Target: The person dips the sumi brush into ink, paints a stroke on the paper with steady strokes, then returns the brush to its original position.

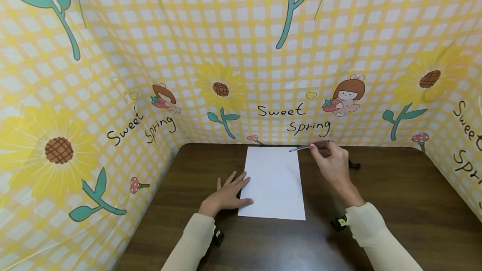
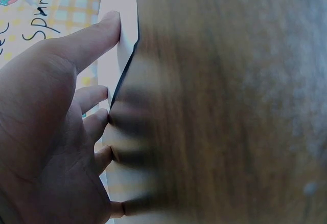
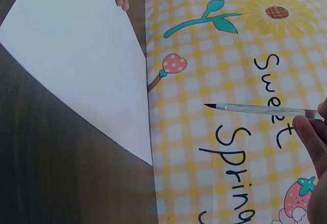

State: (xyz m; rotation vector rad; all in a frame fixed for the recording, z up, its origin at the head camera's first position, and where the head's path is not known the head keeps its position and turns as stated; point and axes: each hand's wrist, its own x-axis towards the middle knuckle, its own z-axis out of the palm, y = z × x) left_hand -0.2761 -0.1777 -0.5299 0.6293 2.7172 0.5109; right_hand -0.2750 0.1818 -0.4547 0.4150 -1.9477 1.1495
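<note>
A blank white sheet of paper (image 1: 272,183) lies on the dark wooden table, its long sides running away from me. My left hand (image 1: 227,193) rests at its left edge, fingers spread, with the thumb and some fingertips on the paper; the left wrist view shows the thumb (image 2: 99,35) over the sheet. Between thumb and fingers my right hand (image 1: 333,164) pinches a pen (image 3: 255,109) with a clear barrel and a dark pointed tip. The tip points left and overlaps the sheet's far right corner in the head view.
A yellow checked cloth (image 1: 244,53) with flowers and lettering hangs around the back and sides of the table (image 1: 263,246). Beyond the right hand lies a small black object (image 1: 355,165). Black devices (image 1: 339,223) are strapped at both wrists.
</note>
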